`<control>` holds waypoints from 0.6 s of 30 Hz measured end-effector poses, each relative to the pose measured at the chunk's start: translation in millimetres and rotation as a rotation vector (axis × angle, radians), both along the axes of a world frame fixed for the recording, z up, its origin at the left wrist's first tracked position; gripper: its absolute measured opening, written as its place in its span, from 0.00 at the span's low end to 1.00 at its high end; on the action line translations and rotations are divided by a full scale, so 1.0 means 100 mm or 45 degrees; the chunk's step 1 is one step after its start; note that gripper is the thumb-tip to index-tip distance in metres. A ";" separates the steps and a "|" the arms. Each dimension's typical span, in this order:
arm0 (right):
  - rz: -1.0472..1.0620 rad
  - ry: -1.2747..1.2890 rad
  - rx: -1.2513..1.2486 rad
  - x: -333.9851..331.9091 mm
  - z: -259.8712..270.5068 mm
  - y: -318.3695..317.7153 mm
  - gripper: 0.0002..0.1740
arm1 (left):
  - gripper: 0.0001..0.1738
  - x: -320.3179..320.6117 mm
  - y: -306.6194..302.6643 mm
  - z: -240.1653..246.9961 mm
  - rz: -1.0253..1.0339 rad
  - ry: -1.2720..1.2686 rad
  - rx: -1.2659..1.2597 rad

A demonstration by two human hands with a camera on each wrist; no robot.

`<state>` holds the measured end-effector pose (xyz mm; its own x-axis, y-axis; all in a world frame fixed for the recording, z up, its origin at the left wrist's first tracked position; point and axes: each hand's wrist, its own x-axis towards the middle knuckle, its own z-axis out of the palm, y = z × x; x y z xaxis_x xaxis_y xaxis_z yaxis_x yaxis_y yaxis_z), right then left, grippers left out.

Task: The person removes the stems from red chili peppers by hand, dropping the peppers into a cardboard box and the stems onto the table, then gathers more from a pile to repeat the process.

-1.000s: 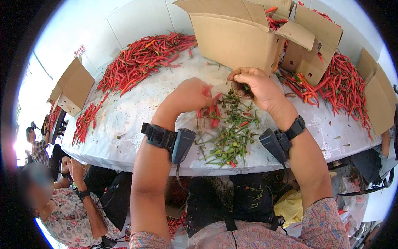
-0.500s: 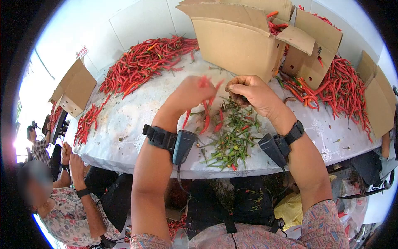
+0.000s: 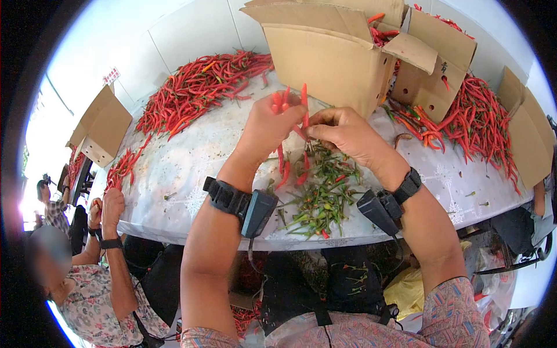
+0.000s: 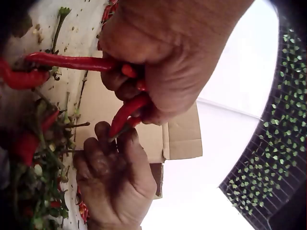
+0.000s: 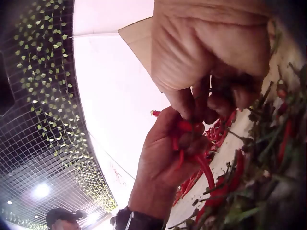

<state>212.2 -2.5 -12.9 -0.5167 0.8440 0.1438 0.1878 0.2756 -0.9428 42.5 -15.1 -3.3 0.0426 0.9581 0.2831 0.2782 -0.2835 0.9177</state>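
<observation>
Several red chillies point(image 3: 304, 100) are held in my left hand point(image 3: 262, 126), its fingers curled round them and some tips sticking out. In the left wrist view, one bent chilli point(image 4: 125, 114) points its green stem point(image 4: 123, 131) toward my right hand point(image 4: 112, 184). The thumb and fingertips of my right hand point(image 3: 351, 138) pinch at that stem, close beside the left hand. Below both hands lies a heap of green chilli stems point(image 3: 325, 200), with a few red chillies point(image 3: 284, 174) at its left side.
A large cardboard box point(image 3: 325, 61) stands behind the hands. Piles of red chillies lie at back left point(image 3: 200, 87) and right point(image 3: 481, 124) on the white tablecloth point(image 3: 191, 162). A smaller open box point(image 3: 101, 127) is at far left, near another seated person point(image 3: 110, 284).
My left hand has turned and lifted its chillies upright toward the right hand. My right hand's fingertips have come to a chilli's stem end, closing the gap between the hands.
</observation>
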 end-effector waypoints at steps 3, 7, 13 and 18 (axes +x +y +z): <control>-0.050 -0.056 0.033 -0.01 -0.02 0.01 0.13 | 0.07 0.02 -0.03 0.03 -0.083 -0.014 -0.006; -0.056 -0.108 0.124 0.00 -0.06 0.04 0.12 | 0.07 0.02 -0.05 0.03 -0.117 0.081 -0.029; -0.049 0.025 0.027 0.00 -0.05 0.06 0.12 | 0.08 -0.04 0.00 0.03 0.063 -0.084 0.018; -0.055 0.006 0.057 0.01 -0.03 0.04 0.11 | 0.08 -0.06 0.01 0.02 0.003 -0.114 -0.012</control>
